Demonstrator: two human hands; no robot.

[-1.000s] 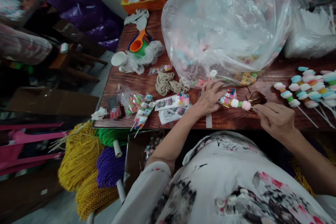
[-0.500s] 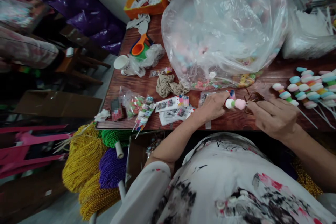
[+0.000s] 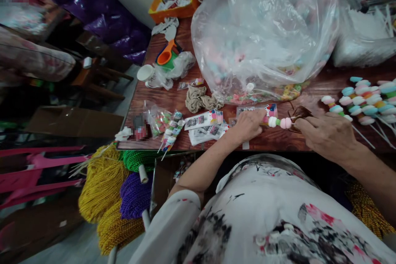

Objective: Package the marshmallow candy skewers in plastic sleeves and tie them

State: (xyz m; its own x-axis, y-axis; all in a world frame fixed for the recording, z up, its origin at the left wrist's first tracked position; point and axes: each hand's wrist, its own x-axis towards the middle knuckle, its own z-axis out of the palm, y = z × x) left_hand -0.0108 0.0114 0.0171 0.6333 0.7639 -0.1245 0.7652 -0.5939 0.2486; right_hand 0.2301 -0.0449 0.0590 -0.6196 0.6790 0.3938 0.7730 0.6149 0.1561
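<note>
A short skewer of pink, white and green candies (image 3: pixel 280 122) lies level between my hands, near the table's front edge. My left hand (image 3: pixel 251 124) is closed on its left end, over a printed wrapper (image 3: pixel 271 109). At the skewer's right end my right hand (image 3: pixel 321 134) pinches the stick, beside a bundle of brown ties (image 3: pixel 301 113). More candy skewers (image 3: pixel 363 101) lie to the right. Left of my left hand are stacked printed wrappers (image 3: pixel 204 119) and a wrapped candy skewer (image 3: pixel 172 132).
A large clear bag of candies (image 3: pixel 262 29) fills the back of the table (image 3: pixel 145 109). Brown cloth (image 3: pixel 201 100), an orange scoop (image 3: pixel 165 54), a white cup (image 3: pixel 145 73) and an orange basket (image 3: pixel 175 10) stand left. Yellow cord bundles (image 3: pixel 103 185) hang below.
The view has shifted slightly. The skewer stays between both hands, and my right hand's fingers have shifted slightly at its right end.
</note>
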